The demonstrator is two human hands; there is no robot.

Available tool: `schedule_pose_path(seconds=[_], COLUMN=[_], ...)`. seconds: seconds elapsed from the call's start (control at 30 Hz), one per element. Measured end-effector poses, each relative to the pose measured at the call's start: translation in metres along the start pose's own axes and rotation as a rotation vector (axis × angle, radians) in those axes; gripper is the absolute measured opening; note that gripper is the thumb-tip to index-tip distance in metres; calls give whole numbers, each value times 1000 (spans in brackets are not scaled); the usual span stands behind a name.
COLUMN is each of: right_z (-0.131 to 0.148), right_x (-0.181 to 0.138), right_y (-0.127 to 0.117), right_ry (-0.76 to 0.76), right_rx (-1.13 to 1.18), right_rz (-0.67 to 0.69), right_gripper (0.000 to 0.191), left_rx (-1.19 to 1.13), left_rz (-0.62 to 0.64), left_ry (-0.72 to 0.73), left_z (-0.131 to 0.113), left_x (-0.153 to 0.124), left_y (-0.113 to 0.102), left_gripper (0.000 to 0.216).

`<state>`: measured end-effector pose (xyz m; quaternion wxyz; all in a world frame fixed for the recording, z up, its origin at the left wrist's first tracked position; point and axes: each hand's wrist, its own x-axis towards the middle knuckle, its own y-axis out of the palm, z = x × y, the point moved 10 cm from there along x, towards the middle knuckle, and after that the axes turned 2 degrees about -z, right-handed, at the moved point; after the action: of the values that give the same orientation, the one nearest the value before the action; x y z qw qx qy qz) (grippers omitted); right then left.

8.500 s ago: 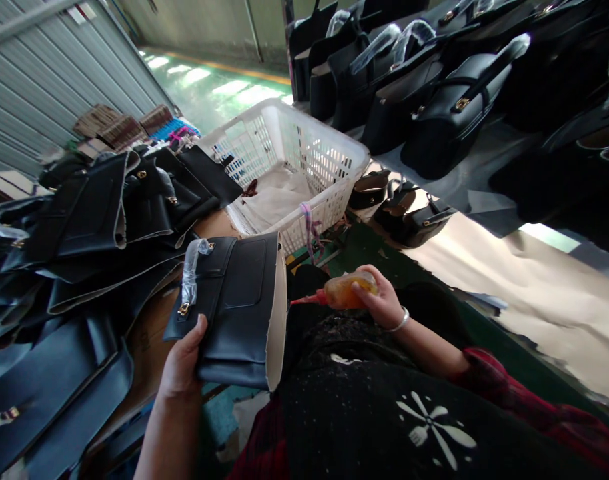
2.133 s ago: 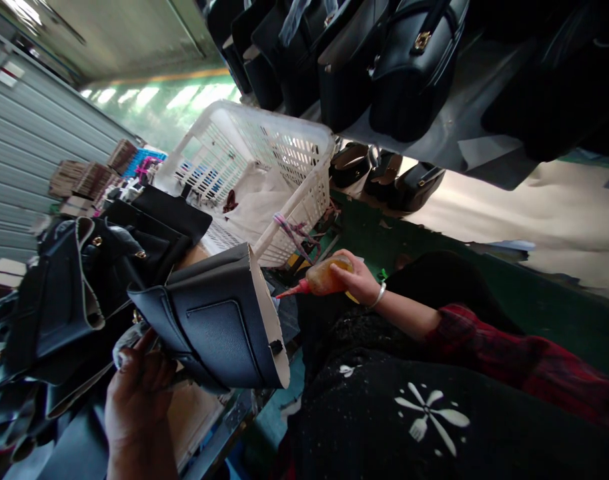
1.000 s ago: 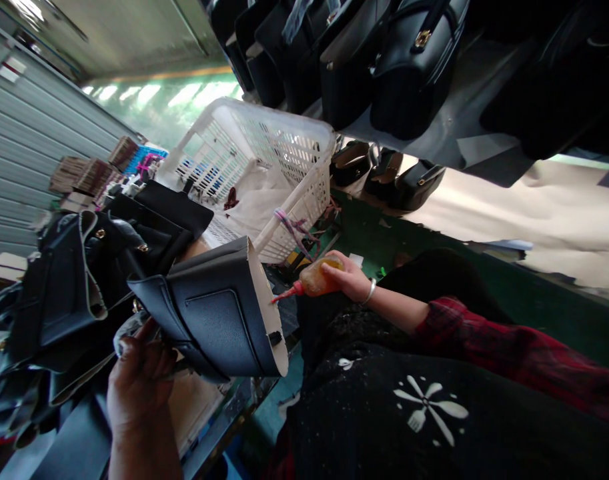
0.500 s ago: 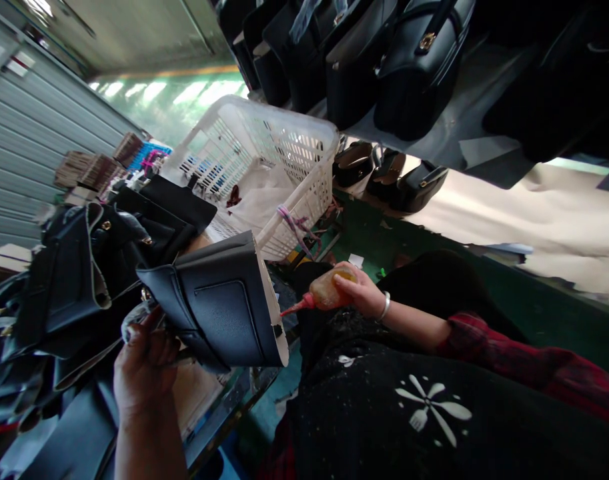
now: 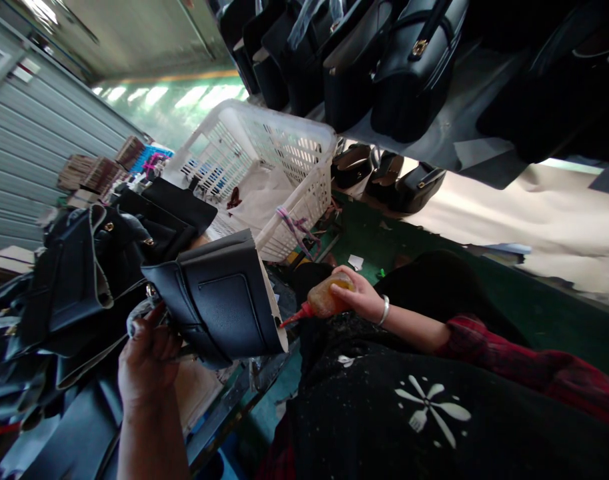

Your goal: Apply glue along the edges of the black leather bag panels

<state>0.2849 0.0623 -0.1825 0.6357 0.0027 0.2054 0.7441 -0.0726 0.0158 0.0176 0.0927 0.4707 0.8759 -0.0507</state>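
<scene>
Bag (image 5: 229,307), tilted, hung before us between the heap (image 5: 74,267) and the bottle (image 5: 330,297). Our left hand (image 5: 148,363) gripped its left end; our right hand (image 5: 361,293) was wrapped round the bottle, nozzle (image 5: 297,314) at the pale edge (image 5: 271,297), contact unclear. We judged it best to steady the bag and squeeze lightly along that edge. It faced right, sloping down rightward; foreshortening left the long axis uncertain.

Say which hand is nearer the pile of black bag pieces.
Left. The left hand, gripping the held bag, is beside the pile of black bag pieces; the right hand, holding the bottle, is farther off, beyond that bag's pale edge.
</scene>
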Motion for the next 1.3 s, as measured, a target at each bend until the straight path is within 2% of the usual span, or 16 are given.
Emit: schedule_pose_path(seconds=[0.07,0.23,0.43,0.63,0.8,0.93,1.07,1.2,1.3], right_z=[4,7,11,16,19,20,16,14,16], right_x=[0,-5,0,6,9,6,6,10,11], right_y=[-4,9,-6,4,-3,4,-2,0,-4], right_ry=[-26,-37,-99,-116,-102,-108,-95,-98,-99], right_rx=[-6,-26,-61,-66,-58,-41,-36,-38,-32], right_rz=[-38,78,-90,-50,-117,-44,-102,-81,-123], right_gripper=[57,53,50,48,47,48,48,49,49], left_rx=[3,34,-14,-36,7,-6,-10,12,2], left_rz=[-1,-45,-93,-101,-112,-133,-134,-130,-125], left_ry=[-6,6,-22,-30,4,-10,-14,-19,-16], left_z=[1,4,5,4,1,1,1,-1,0], left_x=[1,4,3,2,0,0,0,-1,1], left_y=[0,-4,-5,-6,-3,-1,-2,0,0], left_gripper=[52,55,33,41,40,44,48,47,46])
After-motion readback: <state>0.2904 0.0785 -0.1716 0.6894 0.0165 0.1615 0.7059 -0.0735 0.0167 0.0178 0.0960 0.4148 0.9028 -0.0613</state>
